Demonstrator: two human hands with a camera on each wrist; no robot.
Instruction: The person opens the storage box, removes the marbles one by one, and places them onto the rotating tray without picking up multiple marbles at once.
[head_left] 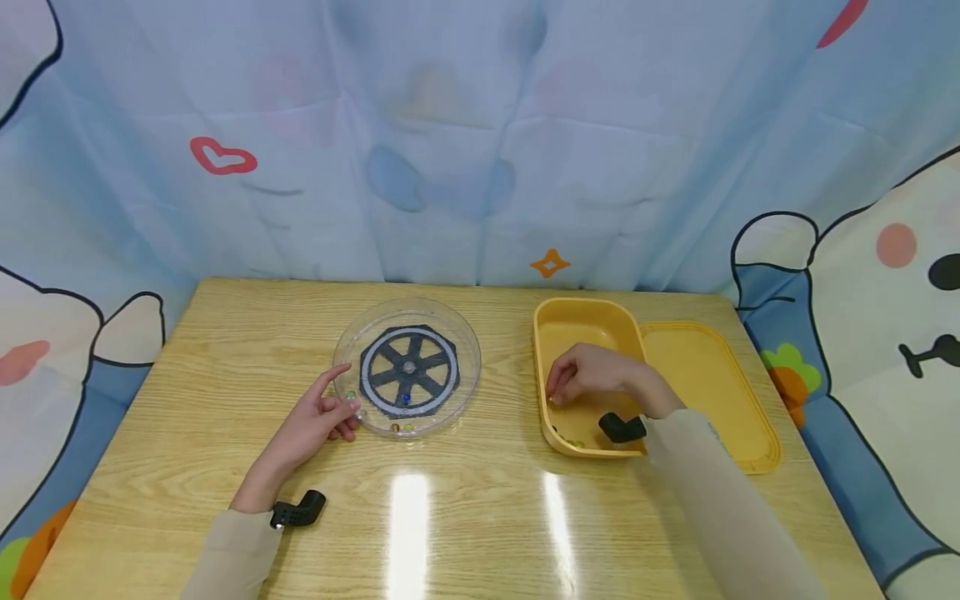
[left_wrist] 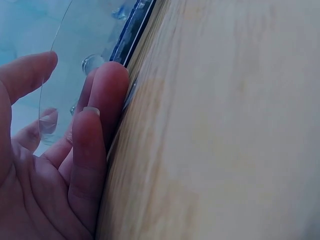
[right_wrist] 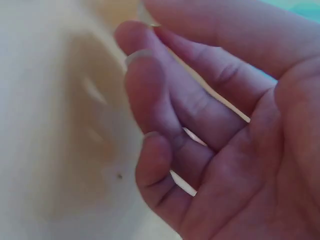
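A clear round shallow dish (head_left: 471, 392) has a dark spoked wheel pattern (head_left: 408, 367) at its middle. Several glass marbles lie in it, among them a blue marble (head_left: 406, 399) and an amber marble (head_left: 395, 427). My left hand (head_left: 318, 421) holds the dish's left rim, thumb and index finger at the wall, the other fingers low against the table in the left wrist view. Inside the yellow tub (head_left: 542, 367), my right hand (head_left: 588, 375) pinches a small shiny marble (head_left: 552, 400) at its fingertips. More marbles (head_left: 576, 443) lie at the tub's near end.
The tub's yellow lid (head_left: 708, 392) lies flat just right of the tub, under the right forearm. All of it stands on a wood-grain table (head_left: 480, 517). A printed blue curtain (head_left: 465, 150) hangs along the back edge. Each wrist wears a black camera.
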